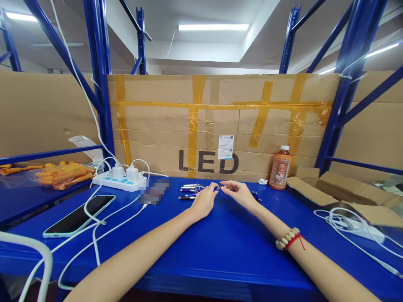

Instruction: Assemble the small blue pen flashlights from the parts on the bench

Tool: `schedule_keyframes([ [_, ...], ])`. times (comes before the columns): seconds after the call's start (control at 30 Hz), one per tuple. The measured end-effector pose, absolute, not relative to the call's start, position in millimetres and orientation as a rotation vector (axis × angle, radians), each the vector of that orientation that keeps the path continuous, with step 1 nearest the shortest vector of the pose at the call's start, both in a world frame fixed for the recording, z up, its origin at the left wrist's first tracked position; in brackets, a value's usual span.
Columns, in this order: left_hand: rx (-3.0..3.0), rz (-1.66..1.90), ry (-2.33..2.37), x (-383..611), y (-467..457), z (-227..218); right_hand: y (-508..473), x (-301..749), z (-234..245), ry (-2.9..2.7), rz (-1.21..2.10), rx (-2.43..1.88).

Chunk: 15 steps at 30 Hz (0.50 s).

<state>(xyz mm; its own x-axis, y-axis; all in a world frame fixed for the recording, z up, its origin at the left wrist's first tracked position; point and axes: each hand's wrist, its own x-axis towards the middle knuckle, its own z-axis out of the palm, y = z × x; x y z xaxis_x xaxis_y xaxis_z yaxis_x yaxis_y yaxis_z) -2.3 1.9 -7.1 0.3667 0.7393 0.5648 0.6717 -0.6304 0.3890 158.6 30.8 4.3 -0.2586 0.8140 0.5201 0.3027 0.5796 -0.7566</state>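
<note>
My left hand and my right hand meet at the far middle of the blue table. Their fingertips pinch a small blue pen-like item between them; it is too small to name for certain. Just left of my left hand lies a little heap of similar small blue and silver pens. Another one or two lie just right of my right hand. A bead bracelet with a red string sits on my right wrist.
A phone lies at the left beside a power strip with chargers and white cables. An orange drink bottle stands at the back right. Taped cardboard marked LED forms the back wall. An open carton and a cable coil are at right.
</note>
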Motion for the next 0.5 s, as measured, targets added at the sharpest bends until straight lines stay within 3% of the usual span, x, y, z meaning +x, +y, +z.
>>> schedule_keyframes([
  [0.5, 2.583, 0.919, 1.331, -1.4, 22.0, -14.9, 34.8, 172.4, -1.0, -2.006, 0.651, -0.933],
])
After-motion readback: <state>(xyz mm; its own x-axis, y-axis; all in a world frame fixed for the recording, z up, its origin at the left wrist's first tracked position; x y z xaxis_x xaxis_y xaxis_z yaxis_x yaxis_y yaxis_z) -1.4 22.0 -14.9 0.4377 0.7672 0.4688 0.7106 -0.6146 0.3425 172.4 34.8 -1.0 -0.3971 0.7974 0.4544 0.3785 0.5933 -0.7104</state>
